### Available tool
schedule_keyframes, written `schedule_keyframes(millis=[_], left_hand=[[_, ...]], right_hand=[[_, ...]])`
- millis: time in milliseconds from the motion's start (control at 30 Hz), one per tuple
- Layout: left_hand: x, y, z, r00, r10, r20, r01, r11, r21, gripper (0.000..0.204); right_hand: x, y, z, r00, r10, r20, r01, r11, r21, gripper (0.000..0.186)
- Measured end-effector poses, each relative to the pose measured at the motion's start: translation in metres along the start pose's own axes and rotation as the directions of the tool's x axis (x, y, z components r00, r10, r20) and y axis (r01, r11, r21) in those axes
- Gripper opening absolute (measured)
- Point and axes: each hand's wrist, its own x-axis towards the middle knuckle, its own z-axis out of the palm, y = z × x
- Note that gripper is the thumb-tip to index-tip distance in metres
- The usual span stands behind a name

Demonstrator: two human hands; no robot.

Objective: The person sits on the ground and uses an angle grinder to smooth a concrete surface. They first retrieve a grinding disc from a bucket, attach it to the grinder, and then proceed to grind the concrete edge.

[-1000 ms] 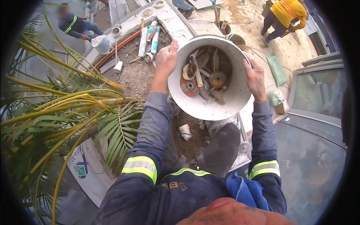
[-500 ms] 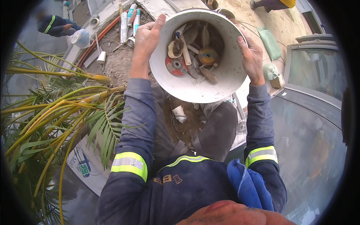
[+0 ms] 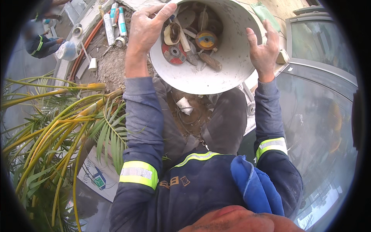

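Observation:
A white bucket (image 3: 201, 83) sits high in the picture, tipped so its contents show: a red cutting disc (image 3: 178, 58), a yellow disc (image 3: 205, 42), dusty trowel-like tools and other small items. My left hand (image 3: 147, 34) is closed at its upper-left rim, thumb along the edge. My right hand (image 3: 262, 52) is at the right rim with thumb and fingers apart and raised; whether it still touches the bucket is unclear. My legs are bent below, with a white scrap (image 3: 184, 105) on the dirt between them.
Palm fronds (image 3: 58, 120) fill the left. Behind are cartridges (image 3: 109, 31), orange pipes (image 3: 79, 58) and a white bag (image 3: 66, 51); a co-worker in dark sleeves (image 3: 42, 45) is at upper left. Glazed panels (image 3: 320, 46) line the right, near a green bundle (image 3: 266, 15).
The bucket and both my hands have moved upward and left in the view, as has the background. My right hand's fingers have loosened from the rim and spread.

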Motion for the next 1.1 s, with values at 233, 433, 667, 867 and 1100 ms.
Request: schedule_keyframes(millis=[233, 433, 667, 867, 1100], left_hand=[[0.001, 0.024, 0.008, 0.993, -0.082, 0.089, 0.081, 0.997, 0.009, 0.035], [-0.002, 0.01, 0.017, 0.999, 0.028, 0.03, -0.031, 0.995, 0.098, 0.057], [-0.005, 0.01, 0.018, 0.987, 0.152, 0.059, -0.159, 0.977, 0.143, 0.054], [-0.005, 0.01, 0.025, 0.972, 0.221, 0.085, -0.233, 0.957, 0.173, 0.052], [-0.007, 0.036, 0.028, 0.986, 0.139, 0.092, -0.151, 0.979, 0.138, 0.031]], right_hand=[[-0.013, -0.08, 0.033, 0.705, -0.1, 0.702, 0.019, 0.992, 0.122, 0.052], [-0.052, -0.043, 0.136, 0.19, 0.228, 0.955, 0.141, 0.956, -0.256, 0.085], [-0.093, -0.029, 0.153, 0.413, 0.21, 0.886, 0.021, 0.971, -0.24, 0.098], [-0.076, -0.006, 0.151, 0.526, 0.273, 0.805, -0.115, 0.961, -0.251, 0.067], [0.014, -0.018, 0.106, 0.442, 0.234, 0.866, 0.107, 0.945, -0.31, 0.059]])
